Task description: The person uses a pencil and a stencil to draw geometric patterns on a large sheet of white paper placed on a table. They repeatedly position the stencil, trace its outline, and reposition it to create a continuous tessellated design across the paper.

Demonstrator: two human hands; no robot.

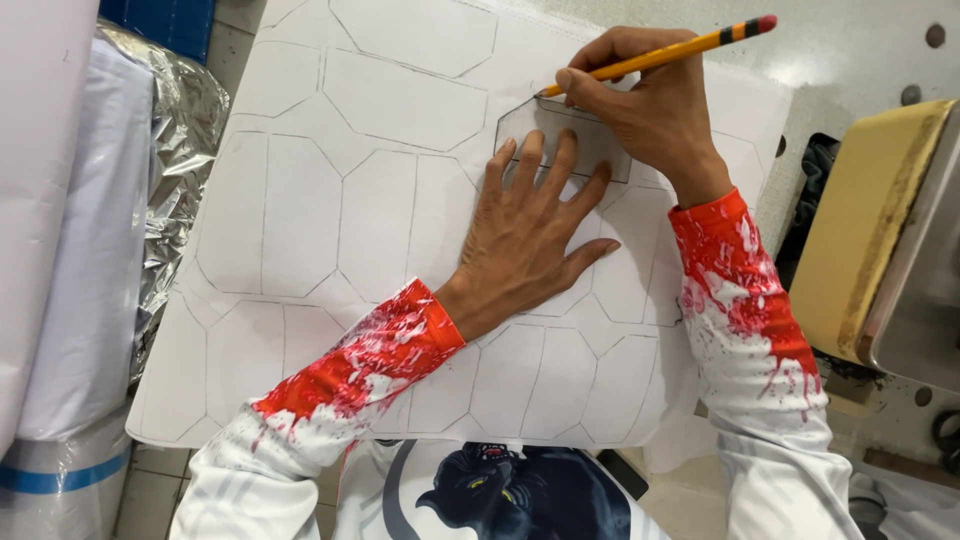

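A pale bench point(860, 50) with round holes fills the upper right; crinkled silver foil point(180, 150) lies at left.

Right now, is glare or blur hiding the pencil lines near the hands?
Head view: sharp, evenly lit; the traced outlines on the white sheet read clearly. Soft shadow under the left hand; right hand holds the yellow pencil crisply. Glare only on the crumpled silver foil and the pale tabletop.
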